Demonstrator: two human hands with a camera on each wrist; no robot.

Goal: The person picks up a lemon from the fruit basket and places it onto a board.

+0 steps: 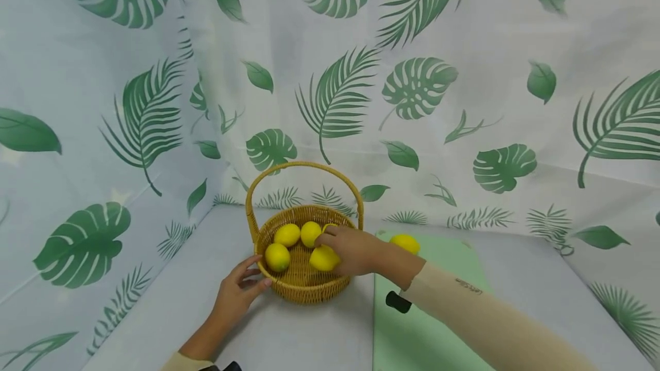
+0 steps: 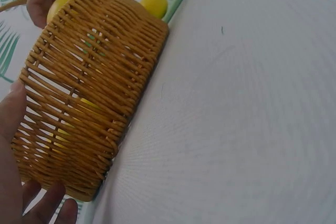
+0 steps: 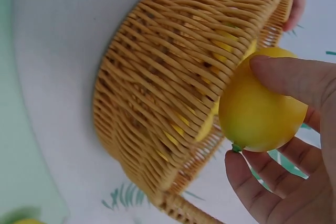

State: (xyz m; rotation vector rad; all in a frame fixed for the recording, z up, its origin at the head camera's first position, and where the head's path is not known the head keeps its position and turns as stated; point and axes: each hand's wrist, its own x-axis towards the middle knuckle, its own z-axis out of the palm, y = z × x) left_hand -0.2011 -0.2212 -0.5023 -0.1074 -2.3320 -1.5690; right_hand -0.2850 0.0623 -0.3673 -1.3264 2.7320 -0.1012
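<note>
A yellow lemon (image 3: 262, 103) with a green stem tip is held in my right hand (image 1: 353, 251), thumb on one side and fingers on the other. That hand reaches over the right rim of a woven wicker basket (image 1: 309, 293) with a tall arched handle. Inside the basket are several lemons (image 1: 277, 257), partly hidden by the right hand. At the basket's left front, my left hand (image 1: 237, 291) rests against the outer wall, fingers spread. In the left wrist view, its thumb (image 2: 13, 111) lies near the rim and its fingertips (image 2: 50, 200) show along the side.
Right of the basket, a light green mat (image 1: 407, 325) lies on the white table surface (image 1: 314, 336). Another lemon (image 1: 405, 243) sits on the mat's far part, behind the right forearm. Leaf-printed white cloth (image 1: 350, 33) hangs behind and at the left.
</note>
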